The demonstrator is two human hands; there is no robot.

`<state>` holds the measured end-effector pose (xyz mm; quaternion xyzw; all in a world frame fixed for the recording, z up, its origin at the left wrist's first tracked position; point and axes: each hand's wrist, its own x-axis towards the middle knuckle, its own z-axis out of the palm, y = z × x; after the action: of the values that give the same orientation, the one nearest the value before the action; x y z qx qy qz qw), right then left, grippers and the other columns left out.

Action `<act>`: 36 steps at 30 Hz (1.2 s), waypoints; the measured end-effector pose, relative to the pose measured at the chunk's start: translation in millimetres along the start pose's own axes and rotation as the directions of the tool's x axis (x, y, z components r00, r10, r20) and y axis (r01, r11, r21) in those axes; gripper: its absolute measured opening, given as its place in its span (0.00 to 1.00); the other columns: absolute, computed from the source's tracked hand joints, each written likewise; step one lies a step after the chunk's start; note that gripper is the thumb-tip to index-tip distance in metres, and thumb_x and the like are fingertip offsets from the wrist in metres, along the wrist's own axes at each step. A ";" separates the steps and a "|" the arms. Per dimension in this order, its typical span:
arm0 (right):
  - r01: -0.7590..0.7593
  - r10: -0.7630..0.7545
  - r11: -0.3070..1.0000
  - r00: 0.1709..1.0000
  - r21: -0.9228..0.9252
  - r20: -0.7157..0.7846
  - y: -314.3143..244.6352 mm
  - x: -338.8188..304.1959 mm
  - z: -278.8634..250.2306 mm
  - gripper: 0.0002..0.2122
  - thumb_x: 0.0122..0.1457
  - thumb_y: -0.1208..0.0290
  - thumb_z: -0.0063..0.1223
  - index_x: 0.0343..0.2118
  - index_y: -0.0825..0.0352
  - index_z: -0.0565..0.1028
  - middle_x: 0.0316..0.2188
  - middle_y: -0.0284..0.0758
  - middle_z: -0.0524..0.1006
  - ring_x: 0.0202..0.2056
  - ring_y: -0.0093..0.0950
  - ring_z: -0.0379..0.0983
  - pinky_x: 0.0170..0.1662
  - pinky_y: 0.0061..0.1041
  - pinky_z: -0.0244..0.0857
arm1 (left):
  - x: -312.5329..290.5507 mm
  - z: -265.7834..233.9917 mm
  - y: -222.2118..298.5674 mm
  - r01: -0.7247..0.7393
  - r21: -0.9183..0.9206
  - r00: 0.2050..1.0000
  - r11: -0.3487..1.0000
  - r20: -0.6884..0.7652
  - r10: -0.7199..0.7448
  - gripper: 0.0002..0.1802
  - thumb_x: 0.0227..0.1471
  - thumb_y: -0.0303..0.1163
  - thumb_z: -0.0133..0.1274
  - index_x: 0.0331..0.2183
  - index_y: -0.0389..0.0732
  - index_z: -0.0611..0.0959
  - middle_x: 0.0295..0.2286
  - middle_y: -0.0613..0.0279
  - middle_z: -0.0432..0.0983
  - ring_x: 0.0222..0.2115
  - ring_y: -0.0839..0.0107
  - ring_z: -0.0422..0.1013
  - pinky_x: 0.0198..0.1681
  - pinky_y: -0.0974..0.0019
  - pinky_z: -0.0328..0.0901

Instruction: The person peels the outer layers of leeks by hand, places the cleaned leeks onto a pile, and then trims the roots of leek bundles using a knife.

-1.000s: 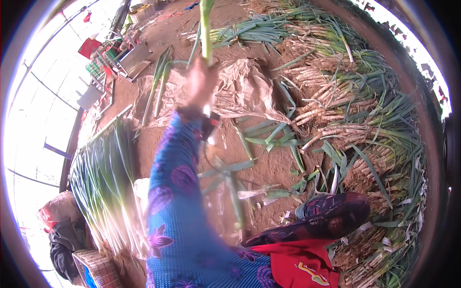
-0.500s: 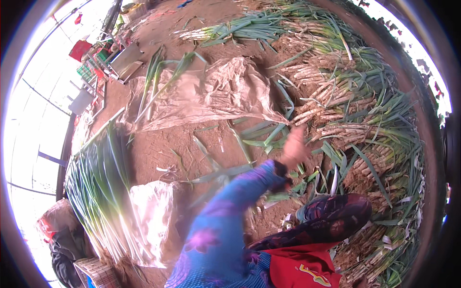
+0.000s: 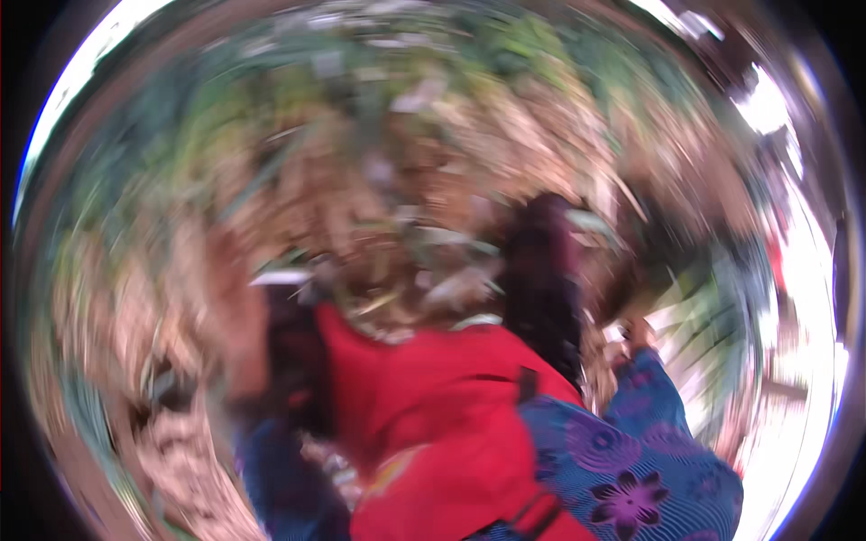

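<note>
My left hand is a smeared shape at the left, beyond its blue sleeve and beside my left leg; its fingers cannot be made out. At the right, my right hand reaches past my right knee, small and blurred. It is close to pale, green-leaved leeks, but whether it touches or grips them is unclear. Ahead of me, a broad curved bank of leeks with brown roots fills the view, streaked by motion.
A red apron covers my lap between my dark-trousered legs. Leaf scraps and dry trimmings lie on the ground between my knees. Bright light comes in along the right rim.
My view has swung right, from the brown sheet and open ground to the leek pile. One arm stretched forward before; now both arms are out at my sides.
</note>
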<state>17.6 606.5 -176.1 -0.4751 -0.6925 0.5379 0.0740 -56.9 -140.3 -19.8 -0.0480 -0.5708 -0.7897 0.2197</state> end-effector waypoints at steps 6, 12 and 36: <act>-0.303 0.397 0.897 0.872 0.320 -0.286 199.1 -47.3 -117.4 0.04 0.51 0.68 0.49 0.26 0.62 0.70 0.16 0.32 0.70 0.14 0.27 0.69 0.14 0.28 0.61 | 9.0 74.2 -7.5 0.213 0.686 0.975 0.696 -0.098 -0.202 0.22 0.57 0.37 0.46 0.51 0.38 0.71 0.45 0.59 0.71 0.45 0.70 0.67 0.46 0.66 0.61; -0.589 0.648 0.742 0.752 0.321 -0.117 255.7 -116.5 -66.2 0.06 0.53 0.65 0.48 0.25 0.61 0.71 0.16 0.31 0.72 0.15 0.28 0.72 0.15 0.28 0.62 | 15.4 96.9 -2.1 0.259 0.845 0.951 0.469 -0.136 -0.279 0.20 0.57 0.34 0.46 0.49 0.38 0.73 0.40 0.59 0.74 0.41 0.72 0.68 0.41 0.68 0.61; -0.212 0.314 0.885 0.929 -0.414 0.196 174.7 63.8 153.9 0.23 0.47 0.53 0.55 0.39 0.69 0.73 0.32 0.46 0.77 0.35 0.41 0.75 0.38 0.34 0.68 | 0.7 104.0 -5.4 0.309 0.943 0.912 0.126 -0.256 -0.322 0.14 0.55 0.26 0.47 0.42 0.28 0.75 0.37 0.51 0.74 0.37 0.64 0.72 0.41 0.67 0.68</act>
<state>-10.0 544.5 -407.8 -0.4966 -0.7167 0.4530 -0.1855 -77.9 -43.2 11.5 0.2176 -0.9345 -0.2806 0.0259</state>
